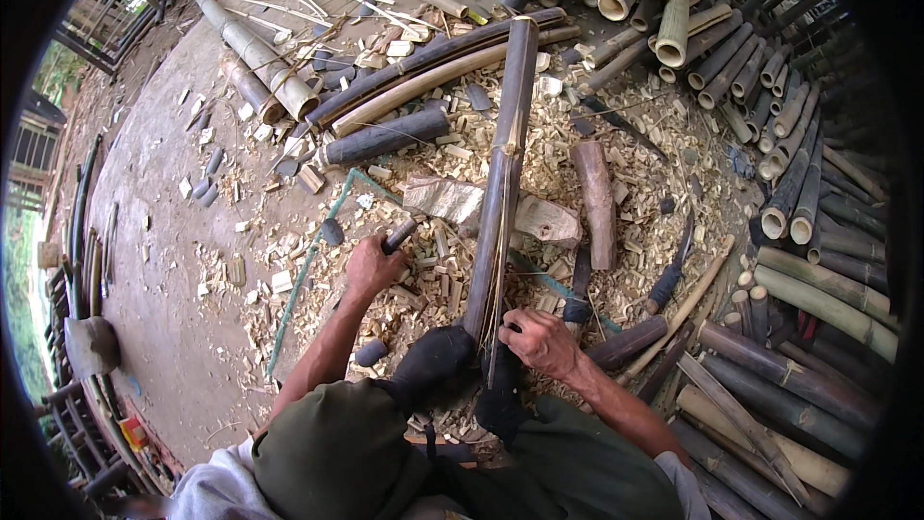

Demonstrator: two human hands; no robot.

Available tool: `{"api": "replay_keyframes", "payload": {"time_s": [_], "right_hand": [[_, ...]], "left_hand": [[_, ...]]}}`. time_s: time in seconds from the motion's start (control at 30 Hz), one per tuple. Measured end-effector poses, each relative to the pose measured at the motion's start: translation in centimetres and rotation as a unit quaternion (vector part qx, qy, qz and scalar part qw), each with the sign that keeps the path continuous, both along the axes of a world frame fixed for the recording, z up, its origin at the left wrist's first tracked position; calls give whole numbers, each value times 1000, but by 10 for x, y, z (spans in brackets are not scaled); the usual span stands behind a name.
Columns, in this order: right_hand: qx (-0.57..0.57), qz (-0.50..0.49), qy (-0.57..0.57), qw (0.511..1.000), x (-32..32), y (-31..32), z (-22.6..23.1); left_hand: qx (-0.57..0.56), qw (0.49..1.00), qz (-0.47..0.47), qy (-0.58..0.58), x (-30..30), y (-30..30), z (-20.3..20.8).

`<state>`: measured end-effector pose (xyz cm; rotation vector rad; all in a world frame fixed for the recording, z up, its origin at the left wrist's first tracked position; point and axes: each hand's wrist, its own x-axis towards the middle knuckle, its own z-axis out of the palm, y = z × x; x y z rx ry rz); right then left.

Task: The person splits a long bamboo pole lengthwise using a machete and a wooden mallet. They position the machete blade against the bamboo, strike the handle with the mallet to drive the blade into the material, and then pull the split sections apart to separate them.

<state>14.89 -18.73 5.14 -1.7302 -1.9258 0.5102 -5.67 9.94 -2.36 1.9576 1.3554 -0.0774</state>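
My left hand (373, 267) is closed around a short dark rod (398, 235) whose kind I cannot tell, held above the wood chips. A long dark bamboo pole (500, 173) leans across a pale wooden block (547, 221), its near end by my black-covered feet (435, 366). Next to that end, my right hand (541, 341) is closed with the fingers bent. What it grips is mostly hidden; a thin brown strip (495, 358) runs down beside its fingertips, and thin split fibres lie along the pole there.
Chips (443, 270) cover the ground. A short log (595, 202) and a dark-handled blade (674, 265) lie right of the pole. Cut bamboo (799, 183) is stacked along the right, with more poles (255, 53) at the far left. A green cord (306, 274) crosses the chips.
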Motion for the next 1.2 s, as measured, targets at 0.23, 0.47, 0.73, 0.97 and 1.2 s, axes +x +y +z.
{"api": "replay_keyframes", "payload": {"time_s": [0.23, 0.47, 0.73, 0.97, 1.2], "right_hand": [[6, 0, 18, 1000, 0, 2, 2], [-3, 1, 11, 1000, -2, 9, -5], [-31, 27, -56, 998, -5, 14, -9], [-22, 23, -79, 996, -2, 11, -25], [-101, -74, 56, 991, 0, 1, -28]], "left_hand": [[-1, 1000, -8, 15, 2, -1, 6], [10, 1000, -11, 9, 2, -1, 6], [20, 1000, -16, 7, -3, 0, 0], [33, 999, -16, 7, -2, -1, -1], [47, 999, -23, 3, -3, -2, -1]]}}
